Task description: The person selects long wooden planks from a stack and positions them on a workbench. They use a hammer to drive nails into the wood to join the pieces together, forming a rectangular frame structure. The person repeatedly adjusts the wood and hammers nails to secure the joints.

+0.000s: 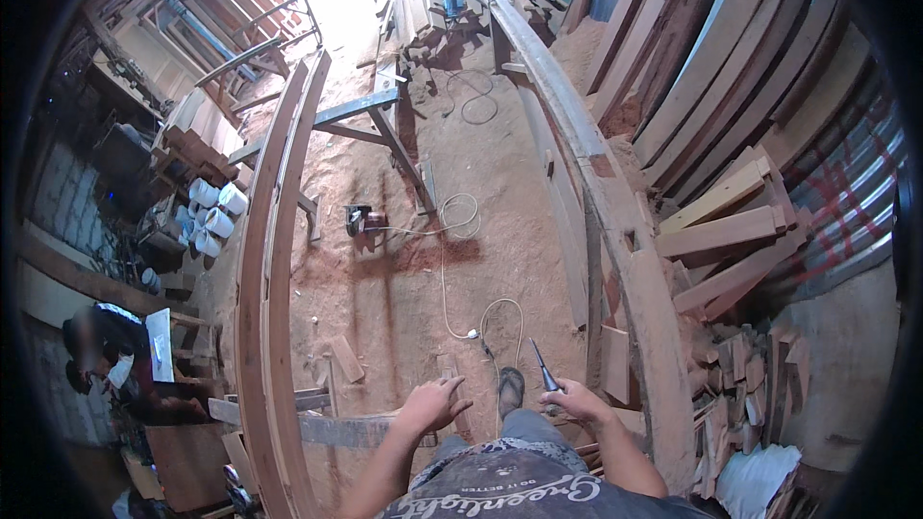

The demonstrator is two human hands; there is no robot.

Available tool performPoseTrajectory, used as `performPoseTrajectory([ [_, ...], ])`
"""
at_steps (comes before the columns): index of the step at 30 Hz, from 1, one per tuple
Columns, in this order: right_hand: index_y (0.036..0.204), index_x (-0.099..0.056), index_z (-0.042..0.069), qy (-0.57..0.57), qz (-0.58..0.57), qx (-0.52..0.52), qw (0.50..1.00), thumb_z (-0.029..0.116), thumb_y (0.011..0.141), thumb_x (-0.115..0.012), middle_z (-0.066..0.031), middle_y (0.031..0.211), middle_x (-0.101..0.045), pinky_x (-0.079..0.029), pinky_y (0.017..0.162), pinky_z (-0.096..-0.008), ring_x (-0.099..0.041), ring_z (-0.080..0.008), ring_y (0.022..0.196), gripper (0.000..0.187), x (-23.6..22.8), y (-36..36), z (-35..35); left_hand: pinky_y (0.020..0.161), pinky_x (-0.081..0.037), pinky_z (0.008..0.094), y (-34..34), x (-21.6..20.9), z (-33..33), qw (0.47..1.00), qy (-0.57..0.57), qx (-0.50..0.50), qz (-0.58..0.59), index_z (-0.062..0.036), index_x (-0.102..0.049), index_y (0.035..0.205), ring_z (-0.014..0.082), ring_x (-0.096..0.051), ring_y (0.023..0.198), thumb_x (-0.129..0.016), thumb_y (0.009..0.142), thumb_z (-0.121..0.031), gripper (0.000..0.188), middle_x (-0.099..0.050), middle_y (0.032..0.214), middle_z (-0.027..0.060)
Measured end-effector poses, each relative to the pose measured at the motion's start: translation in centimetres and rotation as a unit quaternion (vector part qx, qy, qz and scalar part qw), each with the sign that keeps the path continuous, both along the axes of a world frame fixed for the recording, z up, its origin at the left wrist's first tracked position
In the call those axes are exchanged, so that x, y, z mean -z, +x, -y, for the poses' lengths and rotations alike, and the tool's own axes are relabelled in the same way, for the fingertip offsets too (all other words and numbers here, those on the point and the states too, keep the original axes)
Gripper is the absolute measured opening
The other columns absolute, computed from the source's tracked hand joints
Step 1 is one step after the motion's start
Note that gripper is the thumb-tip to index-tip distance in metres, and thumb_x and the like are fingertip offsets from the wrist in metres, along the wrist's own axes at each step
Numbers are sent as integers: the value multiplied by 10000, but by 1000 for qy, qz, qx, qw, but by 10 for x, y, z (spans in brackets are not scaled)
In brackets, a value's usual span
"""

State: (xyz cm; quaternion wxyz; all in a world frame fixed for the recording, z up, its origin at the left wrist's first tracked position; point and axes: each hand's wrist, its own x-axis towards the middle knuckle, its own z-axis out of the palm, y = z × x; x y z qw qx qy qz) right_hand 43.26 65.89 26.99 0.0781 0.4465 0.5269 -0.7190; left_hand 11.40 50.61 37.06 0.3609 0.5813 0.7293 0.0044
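Head view, looking straight down: right hand has its grip closed around a slim dark tool, a chisel or screwdriver by the look of it, blade pointing up and away from the body. Left hand is out in front with fingers spread and loose, holding nothing, hovering over a low wooden crosspiece by the knee. One sandalled foot shows between the hands, planted on the sawdust floor.

Just ahead, a white power cord snakes across the floor up to a small power tool lying idle, apart from both hands. On the left, a pair of long curved planks runs away on trestle supports; on the right, a heavier curved timber beam does the same.

Judging progress: the long timbers look shaped and set in place, but the hand tool touches no wood right now, so any fitting or trimming appears to be ahead.

Further off, offcuts are stacked on the right, white pipe ends left, and another person crouches at far left.
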Motion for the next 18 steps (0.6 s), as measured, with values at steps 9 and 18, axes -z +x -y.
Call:
performPoseTrajectory([
  [9,1059,-653,31,119,12,43,992,319,908,-755,0,897,-623,-493,778,-283,-579,-101,828,341,-47,22,77,973,-521,482,0,-5,37,996,67,54,-18,-95,-519,1448,391,-640,1166,-584,979,-546,654,-655,1294,210],
  [18,1033,-674,16,140,17,145,979,419,876,-786,10,840,-612,-479,701,-292,-564,-102,772,446,-102,29,262,997,-508,489,-1,15,195,991,109,71,13,-68,-564,1404,422,-630,1161,-656,951,-499,632,-652,1274,241],
])
